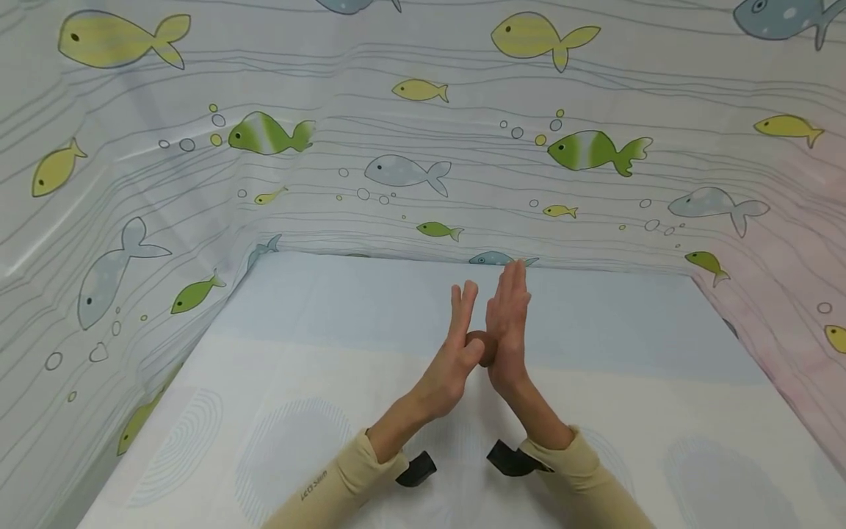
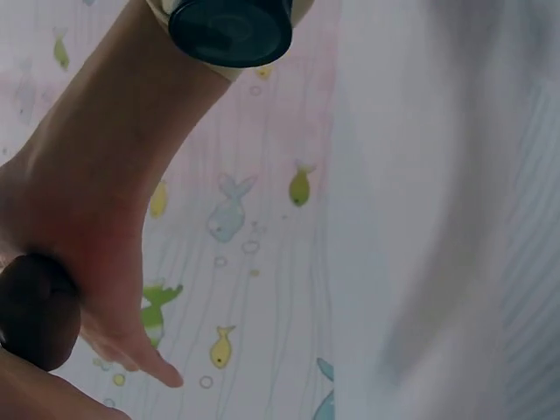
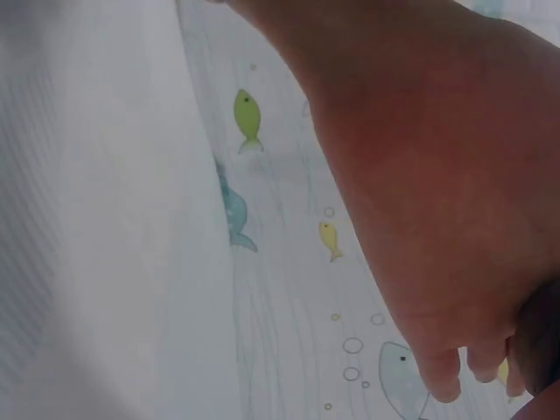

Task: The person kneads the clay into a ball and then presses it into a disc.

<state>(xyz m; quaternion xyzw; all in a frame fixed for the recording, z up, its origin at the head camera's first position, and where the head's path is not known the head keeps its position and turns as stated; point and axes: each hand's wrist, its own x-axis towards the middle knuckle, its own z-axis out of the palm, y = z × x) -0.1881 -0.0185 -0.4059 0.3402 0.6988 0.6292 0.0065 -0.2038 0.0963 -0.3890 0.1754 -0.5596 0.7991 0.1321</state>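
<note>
A rounded brown lump (image 1: pixel 487 348), smooth and clay-like, sits between the two hands above the bed-like surface. My left hand (image 1: pixel 444 375) pinches it with thumb and bent finger, while two other fingers point straight up. On the lump's other side, the flat palm of my right hand (image 1: pixel 509 330) presses against it, fingers straight and upright. In the left wrist view, the lump (image 2: pixel 39 311) shows a crease and lies against the right hand (image 2: pixel 92 254). The right wrist view has the left hand (image 3: pixel 437 192) large, with the lump (image 3: pixel 541 337) cut off at the edge.
A white and pale-blue covered surface (image 1: pixel 317 301) spreads under the hands. Cloth walls (image 1: pixel 370 125) printed with fish surround it at the back and sides. Black wrist devices (image 1: pixel 416 469) hang below both cream sleeves (image 1: pixel 350 477).
</note>
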